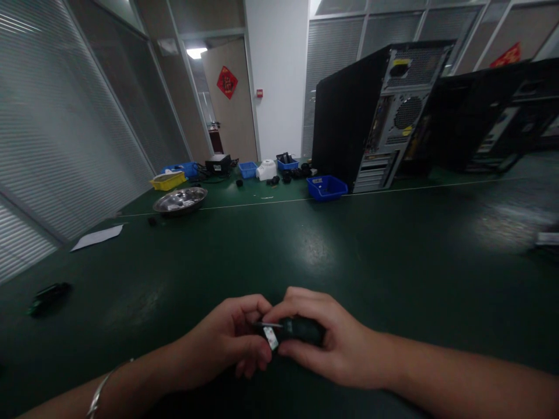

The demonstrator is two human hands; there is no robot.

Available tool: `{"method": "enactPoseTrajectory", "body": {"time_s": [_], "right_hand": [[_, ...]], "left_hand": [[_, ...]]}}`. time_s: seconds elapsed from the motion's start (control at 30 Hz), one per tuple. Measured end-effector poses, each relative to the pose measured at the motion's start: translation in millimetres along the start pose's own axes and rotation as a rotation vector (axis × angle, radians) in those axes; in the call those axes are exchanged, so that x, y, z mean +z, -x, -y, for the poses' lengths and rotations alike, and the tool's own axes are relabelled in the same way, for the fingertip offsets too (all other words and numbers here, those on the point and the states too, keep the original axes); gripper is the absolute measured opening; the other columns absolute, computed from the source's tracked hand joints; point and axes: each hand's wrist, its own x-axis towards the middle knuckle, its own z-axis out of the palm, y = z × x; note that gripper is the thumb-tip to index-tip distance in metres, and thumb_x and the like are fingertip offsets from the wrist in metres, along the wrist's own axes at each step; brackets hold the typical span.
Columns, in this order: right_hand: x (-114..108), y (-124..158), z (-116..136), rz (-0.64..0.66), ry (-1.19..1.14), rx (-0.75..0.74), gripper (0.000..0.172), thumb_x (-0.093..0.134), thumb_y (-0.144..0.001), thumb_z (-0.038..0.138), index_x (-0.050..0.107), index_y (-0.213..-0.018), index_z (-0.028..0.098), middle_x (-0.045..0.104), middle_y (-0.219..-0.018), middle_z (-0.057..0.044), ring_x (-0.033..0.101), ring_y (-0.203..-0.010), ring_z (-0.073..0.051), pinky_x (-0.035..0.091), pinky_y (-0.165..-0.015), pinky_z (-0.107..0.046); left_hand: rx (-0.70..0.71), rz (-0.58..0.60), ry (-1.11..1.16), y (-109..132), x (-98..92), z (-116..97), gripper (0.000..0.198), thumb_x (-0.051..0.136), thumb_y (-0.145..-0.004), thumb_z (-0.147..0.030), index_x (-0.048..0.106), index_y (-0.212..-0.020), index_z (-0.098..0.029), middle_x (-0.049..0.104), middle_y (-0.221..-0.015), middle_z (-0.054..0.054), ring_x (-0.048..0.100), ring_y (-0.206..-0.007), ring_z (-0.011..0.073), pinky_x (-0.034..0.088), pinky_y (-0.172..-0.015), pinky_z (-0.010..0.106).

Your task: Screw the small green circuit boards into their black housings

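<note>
Low in the middle of the head view, my right hand [332, 337] is wrapped round the thick dark handle of a screwdriver [305, 330]. Its thin metal shaft points left, toward my left fingers. My left hand [238, 331] is closed, thumb and fingers pinching a small dark part with a whitish face [271, 337]. The shaft lies across or right beside this part; whether the tip touches it is hidden by my fingers. The two hands almost meet above the green tabletop [244, 250].
A black computer tower [349, 110] stands at the back right, a blue bin [327, 188] before it. Farther left are a metal bowl [180, 199], a yellow tray [168, 181] and a white paper sheet [98, 237]. A dark green object [49, 298] lies at left.
</note>
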Motion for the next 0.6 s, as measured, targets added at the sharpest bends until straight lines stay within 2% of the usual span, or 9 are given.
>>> {"method": "enactPoseTrajectory", "body": {"time_s": [0.13, 0.37, 0.53, 0.6], "right_hand": [[0.1, -0.1, 0.8, -0.026, 0.002, -0.011, 0.027, 0.063, -0.085, 0.01, 0.064, -0.112, 0.01, 0.063, -0.091, -0.007, 0.059, -0.081, -0.017, 0.046, -0.073, -0.028], [-0.4, 1.0, 2.2, 0.005, 0.022, -0.026, 0.026, 0.064, -0.082, 0.007, 0.063, -0.107, 0.012, 0.061, -0.089, -0.005, 0.058, -0.079, -0.016, 0.045, -0.071, -0.027], [0.1, 0.0, 3.3, 0.0, 0.037, -0.009, 0.024, 0.062, -0.083, 0.007, 0.064, -0.105, 0.014, 0.06, -0.088, -0.005, 0.058, -0.079, -0.016, 0.045, -0.07, -0.027], [0.6, -0.3, 3.3, -0.017, 0.023, -0.004, 0.026, 0.062, -0.083, 0.008, 0.062, -0.108, 0.014, 0.061, -0.091, -0.006, 0.058, -0.081, -0.017, 0.046, -0.073, -0.029]], "left_hand": [[0.002, -0.015, -0.007, 0.8, 1.3, -2.1, 0.016, 0.072, -0.073, -0.016, 0.058, -0.083, -0.016, 0.063, -0.063, -0.004, 0.05, -0.048, 0.0061, 0.038, -0.045, 0.015], [0.071, -0.021, -0.066, 0.3, -1.2, 3.1, 0.02, 0.076, -0.072, -0.022, 0.06, -0.081, -0.015, 0.058, -0.067, -0.005, 0.049, -0.054, 0.007, 0.037, -0.049, 0.017], [0.117, 0.008, -0.01, 0.4, 0.8, -0.9, 0.014, 0.075, -0.075, -0.014, 0.065, -0.086, -0.016, 0.06, -0.078, -0.003, 0.054, -0.069, 0.0096, 0.042, -0.065, 0.021], [0.188, 0.016, -0.022, 0.3, 0.4, -3.7, 0.014, 0.073, -0.077, -0.014, 0.067, -0.089, -0.016, 0.061, -0.087, -0.001, 0.057, -0.081, 0.0124, 0.043, -0.073, 0.023]]}}
